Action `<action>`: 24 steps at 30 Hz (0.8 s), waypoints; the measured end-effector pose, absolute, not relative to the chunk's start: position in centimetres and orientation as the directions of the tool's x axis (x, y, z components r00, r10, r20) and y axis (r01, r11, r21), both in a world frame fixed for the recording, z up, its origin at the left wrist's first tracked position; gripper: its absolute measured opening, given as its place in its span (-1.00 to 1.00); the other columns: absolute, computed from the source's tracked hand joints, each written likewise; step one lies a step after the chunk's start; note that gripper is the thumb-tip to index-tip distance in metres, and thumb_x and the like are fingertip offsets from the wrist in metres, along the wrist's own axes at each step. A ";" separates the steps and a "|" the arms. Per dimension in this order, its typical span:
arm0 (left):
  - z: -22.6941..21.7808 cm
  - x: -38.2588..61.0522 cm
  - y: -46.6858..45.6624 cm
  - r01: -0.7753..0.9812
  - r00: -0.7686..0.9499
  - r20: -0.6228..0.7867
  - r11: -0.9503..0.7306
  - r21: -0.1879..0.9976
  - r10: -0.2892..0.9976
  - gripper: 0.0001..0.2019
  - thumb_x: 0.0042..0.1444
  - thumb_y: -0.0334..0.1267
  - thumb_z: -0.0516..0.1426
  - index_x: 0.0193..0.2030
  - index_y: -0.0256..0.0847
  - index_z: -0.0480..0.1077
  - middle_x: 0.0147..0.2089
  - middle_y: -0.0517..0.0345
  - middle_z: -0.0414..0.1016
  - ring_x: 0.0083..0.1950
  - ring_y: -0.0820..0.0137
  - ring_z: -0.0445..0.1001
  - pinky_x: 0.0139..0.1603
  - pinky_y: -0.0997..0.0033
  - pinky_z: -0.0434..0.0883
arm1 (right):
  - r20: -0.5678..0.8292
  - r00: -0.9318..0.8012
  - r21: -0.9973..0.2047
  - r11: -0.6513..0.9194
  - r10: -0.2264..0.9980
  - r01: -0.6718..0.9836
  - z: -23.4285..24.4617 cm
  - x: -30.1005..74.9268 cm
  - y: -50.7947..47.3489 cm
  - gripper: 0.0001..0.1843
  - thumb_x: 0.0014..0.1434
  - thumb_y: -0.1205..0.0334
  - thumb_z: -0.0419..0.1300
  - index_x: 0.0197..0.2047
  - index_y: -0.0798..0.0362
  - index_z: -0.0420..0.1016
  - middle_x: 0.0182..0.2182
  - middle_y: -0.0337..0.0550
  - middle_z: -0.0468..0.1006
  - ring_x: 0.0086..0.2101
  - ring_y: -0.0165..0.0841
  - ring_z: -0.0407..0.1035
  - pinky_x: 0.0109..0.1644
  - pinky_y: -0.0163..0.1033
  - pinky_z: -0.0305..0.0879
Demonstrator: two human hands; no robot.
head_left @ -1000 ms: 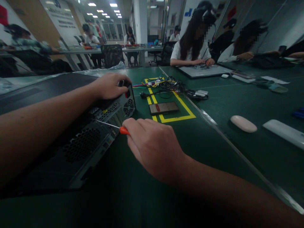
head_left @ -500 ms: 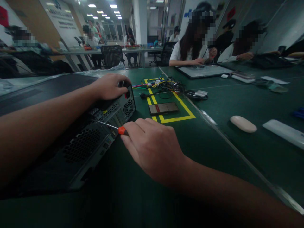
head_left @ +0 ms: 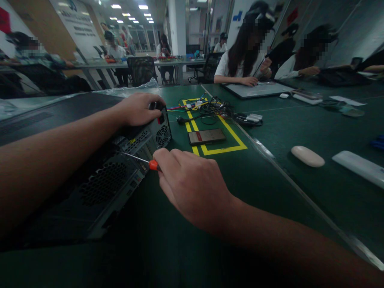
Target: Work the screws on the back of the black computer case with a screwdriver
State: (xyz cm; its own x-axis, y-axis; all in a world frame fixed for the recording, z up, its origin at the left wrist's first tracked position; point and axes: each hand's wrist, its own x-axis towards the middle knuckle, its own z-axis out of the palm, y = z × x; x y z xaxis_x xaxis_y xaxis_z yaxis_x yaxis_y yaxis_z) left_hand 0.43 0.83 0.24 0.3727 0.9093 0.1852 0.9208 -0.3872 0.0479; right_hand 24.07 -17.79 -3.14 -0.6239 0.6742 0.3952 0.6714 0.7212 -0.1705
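Observation:
A black desktop computer case [head_left: 114, 180] lies on its side on the green table mat [head_left: 258, 188], its rear panel with a fan grille facing me. My left hand [head_left: 139, 109] rests palm down on the case's far top corner, fingers curled over the edge. My right hand [head_left: 192, 186] is closed round a screwdriver [head_left: 141, 160] with an orange handle. Its thin metal shaft points left, and the tip meets the case's rear panel.
A phone [head_left: 207, 136] lies inside a yellow-taped square, with a tangle of cables [head_left: 210, 107] behind it. A pale oval mouse [head_left: 307, 156] and a white bar [head_left: 358, 168] lie at right. Other people work at the far side and at tables behind.
My right hand has turned a little on the screwdriver handle and shifted slightly; the shaft stays on the rear panel. My left hand has not moved. The person opposite raised a hand.

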 end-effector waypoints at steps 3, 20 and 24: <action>0.3 0.5 0.7 0.921 0.373 0.184 -0.387 0.041 0.909 -0.32 0.27 -0.02 0.12 0.47 -0.21 0.60 0.33 -0.14 0.70 0.36 -0.14 0.60 0.49 -0.09 0.46 | 0.397 -0.624 -0.166 0.721 0.674 0.673 -3.1 24.2 -17.7 -0.75 0.70 0.31 0.07 0.22 -0.03 0.57 -0.17 -0.16 0.68 -0.19 -0.28 0.57 -0.31 -0.24 0.16; 0.3 0.5 0.7 0.919 0.375 0.184 -0.390 0.053 0.909 -0.31 0.26 -0.02 0.13 0.46 -0.22 0.61 0.33 -0.18 0.70 0.32 -0.15 0.62 0.48 -0.14 0.48 | 0.359 -0.621 -0.156 0.701 0.697 0.696 -2.7 24.2 -17.8 -0.81 0.69 0.28 0.12 0.20 -0.03 0.56 -0.18 -0.16 0.71 -0.20 -0.29 0.61 -0.30 -0.26 0.14; 0.3 0.5 0.8 0.922 0.369 0.184 -0.384 0.051 0.911 -0.31 0.26 -0.02 0.13 0.46 -0.18 0.61 0.31 -0.15 0.72 0.32 -0.16 0.62 0.47 -0.14 0.49 | 0.359 -0.612 -0.166 0.694 0.704 0.701 -2.7 24.1 -17.8 -0.81 0.70 0.24 0.13 0.20 -0.03 0.56 -0.19 -0.16 0.72 -0.24 -0.30 0.60 -0.31 -0.26 0.13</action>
State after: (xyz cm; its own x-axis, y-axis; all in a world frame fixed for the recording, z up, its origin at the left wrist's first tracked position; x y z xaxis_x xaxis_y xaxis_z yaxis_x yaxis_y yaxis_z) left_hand 0.52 0.76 0.28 0.3695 0.9108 0.1841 0.9219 -0.3842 0.0505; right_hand 24.15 -17.80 -2.75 -0.6122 0.7044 0.3592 0.7007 0.6938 -0.1662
